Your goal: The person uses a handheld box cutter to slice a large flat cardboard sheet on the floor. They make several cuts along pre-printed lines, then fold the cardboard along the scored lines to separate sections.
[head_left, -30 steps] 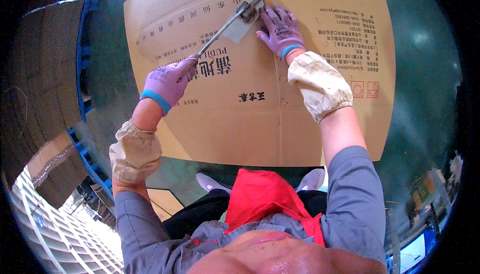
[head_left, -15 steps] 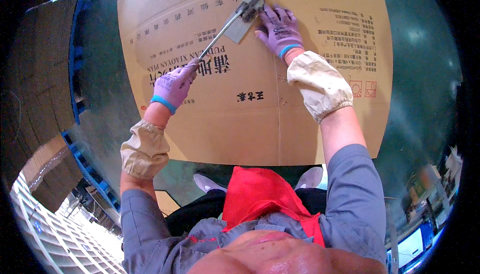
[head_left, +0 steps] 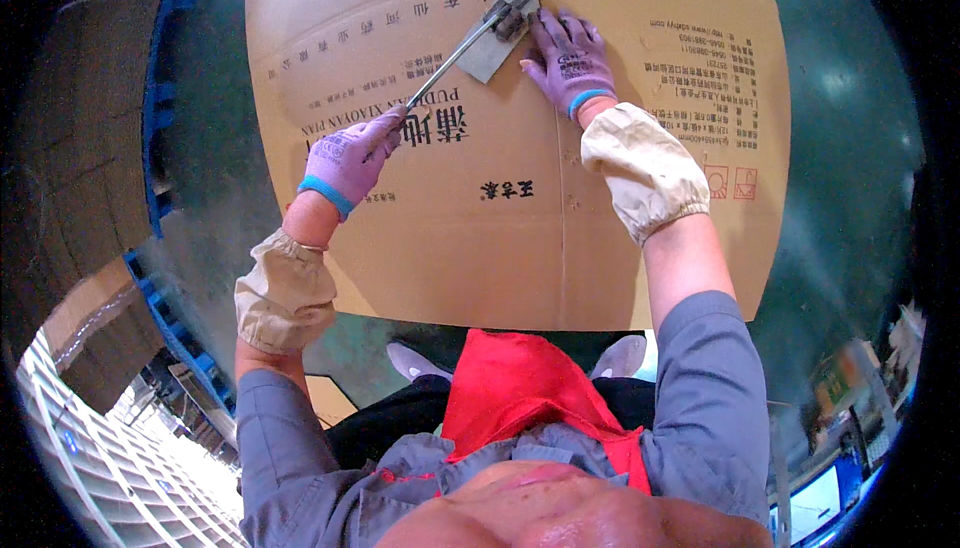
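Observation:
Wrapped around the grip end of a long metal-shafted tool, which looks like a hammer, is my left hand in a purple glove. The shaft slants up and to the right. Its dark head lies over a grey flat piece on a large sheet of printed brown cardboard. My right hand, gloved the same way, rests on the cardboard just right of the tool's head. Its fingers are stretched out and slightly apart, with the fingertips close to the head. Whether they touch it, I cannot tell.
A crease runs down the middle of the cardboard. Stacks of brown cardboard stand on a blue pallet at the left. Green floor surrounds the sheet. My shoes are at its near edge.
The cardboard, tool and both hands appear slightly farther right in the picture. Left hand's grip and right hand's flat pose stay nearly the same.

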Demonstrator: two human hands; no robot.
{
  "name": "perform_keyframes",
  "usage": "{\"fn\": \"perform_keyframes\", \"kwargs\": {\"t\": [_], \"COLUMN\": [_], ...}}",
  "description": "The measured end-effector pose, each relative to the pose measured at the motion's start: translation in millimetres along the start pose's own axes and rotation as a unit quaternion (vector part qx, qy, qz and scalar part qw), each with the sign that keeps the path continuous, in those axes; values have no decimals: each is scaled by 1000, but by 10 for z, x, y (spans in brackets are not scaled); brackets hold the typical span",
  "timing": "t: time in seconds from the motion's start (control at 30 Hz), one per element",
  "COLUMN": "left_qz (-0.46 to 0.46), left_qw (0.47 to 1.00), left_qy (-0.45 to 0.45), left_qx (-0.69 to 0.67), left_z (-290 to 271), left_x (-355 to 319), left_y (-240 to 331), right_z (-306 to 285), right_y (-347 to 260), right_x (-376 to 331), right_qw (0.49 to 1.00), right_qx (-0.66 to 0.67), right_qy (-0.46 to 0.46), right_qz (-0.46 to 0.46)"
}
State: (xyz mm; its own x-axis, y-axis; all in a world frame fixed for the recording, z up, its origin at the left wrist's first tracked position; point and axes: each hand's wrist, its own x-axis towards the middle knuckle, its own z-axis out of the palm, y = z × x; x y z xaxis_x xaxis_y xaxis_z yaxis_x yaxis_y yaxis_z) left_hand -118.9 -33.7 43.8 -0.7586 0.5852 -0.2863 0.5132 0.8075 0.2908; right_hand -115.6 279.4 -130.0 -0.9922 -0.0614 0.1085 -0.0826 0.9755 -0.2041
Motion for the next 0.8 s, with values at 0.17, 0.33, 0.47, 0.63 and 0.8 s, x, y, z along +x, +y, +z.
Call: {"fn": "perform_keyframes", "kwargs": {"t": [0.17, 0.33, 0.47, 0.63, 0.8], "left_qz": [17, -6, -45, 7, -1], "left_qw": [1000, 1000, 994, 998, 1000], "left_qy": [-8, 0, -57, 2, 14], "left_qx": [12, -6, 77, 56, -18], "left_z": [56, 324, 174, 70, 238], "left_x": [32, -69, 56, 13, 23], "left_y": [-92, -252, -183, -37, -137], "right_z": [32, -44, -31, 22, -61], "right_y": [18, -34, 6, 5, -22], "right_x": [-12, 26, 66, 11, 17], "right_qw": [1000, 1000, 999, 1000, 999], "right_qx": [-5, -7, -18, -4, -16], "right_qy": [13, -18, -37, -18, -36], "right_qz": [-2, -1, 15, -1, 15]}}
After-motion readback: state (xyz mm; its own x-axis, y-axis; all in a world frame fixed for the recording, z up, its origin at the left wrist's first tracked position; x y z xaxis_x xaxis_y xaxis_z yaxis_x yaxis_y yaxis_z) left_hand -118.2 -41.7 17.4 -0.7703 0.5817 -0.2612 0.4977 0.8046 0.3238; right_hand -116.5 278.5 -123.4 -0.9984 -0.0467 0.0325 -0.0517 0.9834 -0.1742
